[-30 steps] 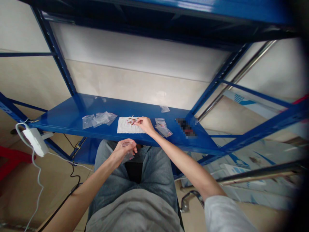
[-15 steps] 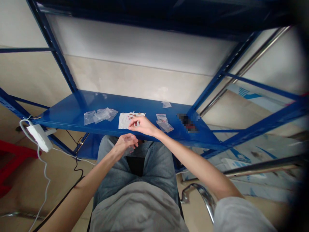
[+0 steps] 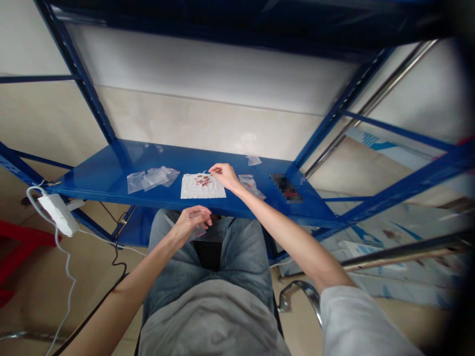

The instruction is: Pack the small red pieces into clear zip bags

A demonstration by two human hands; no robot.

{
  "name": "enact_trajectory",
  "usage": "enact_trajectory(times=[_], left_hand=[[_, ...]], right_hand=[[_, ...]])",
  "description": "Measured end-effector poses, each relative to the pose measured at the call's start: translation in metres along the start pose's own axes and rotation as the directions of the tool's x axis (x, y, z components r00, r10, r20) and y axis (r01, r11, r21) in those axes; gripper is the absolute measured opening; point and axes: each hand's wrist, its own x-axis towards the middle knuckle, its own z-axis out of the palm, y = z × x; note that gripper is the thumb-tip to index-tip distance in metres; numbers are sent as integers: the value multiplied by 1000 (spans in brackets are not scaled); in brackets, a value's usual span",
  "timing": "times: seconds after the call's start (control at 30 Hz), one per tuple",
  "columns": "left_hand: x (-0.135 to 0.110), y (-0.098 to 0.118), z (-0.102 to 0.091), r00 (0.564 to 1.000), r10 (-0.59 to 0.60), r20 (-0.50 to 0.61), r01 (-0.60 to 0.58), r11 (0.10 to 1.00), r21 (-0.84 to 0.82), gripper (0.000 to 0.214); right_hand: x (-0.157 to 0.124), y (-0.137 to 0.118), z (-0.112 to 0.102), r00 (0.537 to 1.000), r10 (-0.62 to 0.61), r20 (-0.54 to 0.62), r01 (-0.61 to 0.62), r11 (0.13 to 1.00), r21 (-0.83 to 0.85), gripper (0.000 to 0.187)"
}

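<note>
A white sheet lies on the blue shelf with several small reddish-brown bits on it. My right hand hovers at the sheet's far right corner, fingers pinched together; what they hold is too small to make out. My left hand stays below the shelf's front edge, over my lap, closed on a small clear plastic bag.
A pile of empty clear bags lies left of the sheet. More small bags lie right of it, one further back. A white power strip hangs at the left. A chrome rail runs at the right.
My right hand moved from the sheet's near edge up to its far right corner, uncovering the bits on the sheet. My left hand stayed put with the bag.
</note>
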Motion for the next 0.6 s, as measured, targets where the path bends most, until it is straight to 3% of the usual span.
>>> enact_trajectory(times=[0.1, 0.2, 0.43, 0.6], left_hand=[[1, 0, 1, 1000, -15, -4, 15, 1000, -25, 32], [2, 0, 0, 1000, 0, -22, -1, 999, -41, 32], [2, 2, -1, 999, 22, -29, -24, 998, -60, 30], [3, 2, -2, 999, 31, -24, -33, 998, -48, 30]], right_hand=[[17, 28, -5, 995, 75, -64, -82, 990, -115, 14], [22, 43, -7, 998, 58, 14, -54, 984, -167, 12], [21, 52, 1, 996, 57, 72, -37, 966, -255, 9], [21, 55, 6, 997, 65, 45, -51, 961, -271, 8]])
